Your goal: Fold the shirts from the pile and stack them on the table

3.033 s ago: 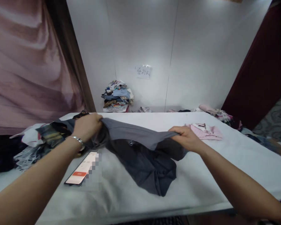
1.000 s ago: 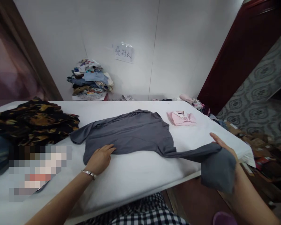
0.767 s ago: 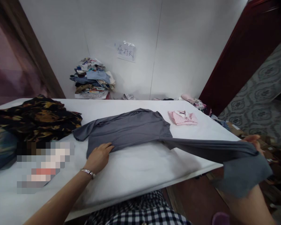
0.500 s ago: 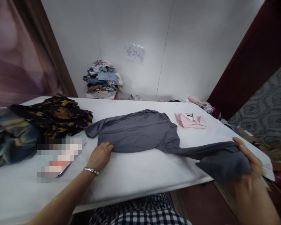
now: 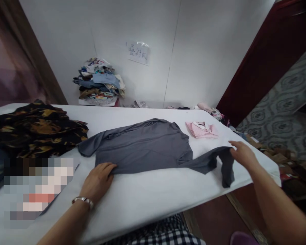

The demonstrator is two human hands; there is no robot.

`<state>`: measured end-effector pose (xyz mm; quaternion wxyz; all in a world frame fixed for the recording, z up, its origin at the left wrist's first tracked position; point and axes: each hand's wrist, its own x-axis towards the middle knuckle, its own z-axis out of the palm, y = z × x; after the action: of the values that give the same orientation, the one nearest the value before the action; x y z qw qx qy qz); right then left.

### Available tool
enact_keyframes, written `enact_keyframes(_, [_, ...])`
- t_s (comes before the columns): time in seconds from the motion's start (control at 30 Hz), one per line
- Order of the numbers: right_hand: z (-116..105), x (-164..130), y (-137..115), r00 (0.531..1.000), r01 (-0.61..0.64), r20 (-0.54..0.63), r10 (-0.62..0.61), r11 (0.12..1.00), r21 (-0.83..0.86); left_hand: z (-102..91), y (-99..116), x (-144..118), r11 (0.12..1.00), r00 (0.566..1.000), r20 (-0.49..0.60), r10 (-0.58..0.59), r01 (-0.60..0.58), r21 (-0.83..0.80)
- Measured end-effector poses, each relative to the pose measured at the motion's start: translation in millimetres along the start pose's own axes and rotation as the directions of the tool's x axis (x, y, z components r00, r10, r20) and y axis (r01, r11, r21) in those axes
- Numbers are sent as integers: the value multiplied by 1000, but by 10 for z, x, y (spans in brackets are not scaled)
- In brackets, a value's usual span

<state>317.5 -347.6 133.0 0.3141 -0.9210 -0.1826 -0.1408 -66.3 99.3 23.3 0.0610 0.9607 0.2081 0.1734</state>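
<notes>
A dark grey long-sleeved shirt (image 5: pixel 145 146) lies spread across the white-covered table, its collar end toward the right and its hem toward the left. At the near hem corner my left hand (image 5: pixel 98 180) is closed on the cloth, fingers together over the edge. My right hand (image 5: pixel 242 154) pinches the sleeve on the right and lifts part of it off the table. From those fingers the cuff end hangs down near the table's front edge. The other sleeve stretches out flat to the left.
A folded pink shirt (image 5: pixel 202 130) lies beyond the raised sleeve. Black-and-brown patterned clothing (image 5: pixel 40 127) is heaped at left, behind a pixelated object (image 5: pixel 40 190). Stacked clothes (image 5: pixel 99 83) stand against the wall under a paper sign (image 5: pixel 138 53). The white table (image 5: pixel 148 194) ends near my body.
My right hand has moved up and inward with the sleeve, which now hangs down from it rather than being bunched. The left hand stays at the hem. The view has shifted to the right.
</notes>
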Motion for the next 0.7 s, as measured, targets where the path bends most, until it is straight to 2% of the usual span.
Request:
enact_keyframes(0.07, [260, -185, -101, 981, 172, 103, -167, 984, -42, 24, -44, -24, 1000, 1000, -24, 1, -2, -17])
enact_keyframes(0.1, [393, -323, -167, 952, 215, 220, -215, 976, 23, 31, -62, -35, 1000, 999, -37, 5, -6, -28])
enact_keyframes(0.13, [521, -476, -233, 895, 246, 359, -265, 964, 99, 34, -76, -43, 999, 999, -51, 5, -7, -40])
enact_keyframes(0.17, [642, -632, -292, 814, 293, 481, -326, 945, 145, 35, -85, -48, 998, 998, -65, 2, -6, -56])
enact_keyframes(0.2, [752, -775, -335, 741, 348, 558, -372, 925, 155, 34, -89, -50, 997, 997, -77, -3, -2, -74])
enact_keyframes(0.23, [847, -896, -358, 701, 394, 594, -395, 909, 140, 31, -89, -50, 996, 996, -86, -12, 4, -92])
enact_keyframes(0.27, [928, -985, -359, 690, 436, 597, -408, 894, 107, 26, -87, -47, 994, 995, -94, -22, 12, -109])
enact_keyframes(0.4, [1095, -1017, -191, 790, 499, 427, -439, 866, -33, 3, -82, -26, 988, 993, -112, -39, 22, -154])
enact_keyframes(0.53, [1084, -833, -39, 839, 500, 329, -434, 853, -149, 2, -114, -23, 981, 996, -88, -17, 0, -195])
enact_keyframes(0.7, [977, -762, -114, 895, 443, 176, -410, 864, -239, 6, -166, -55, 977, 997, -73, -40, 24, -211])
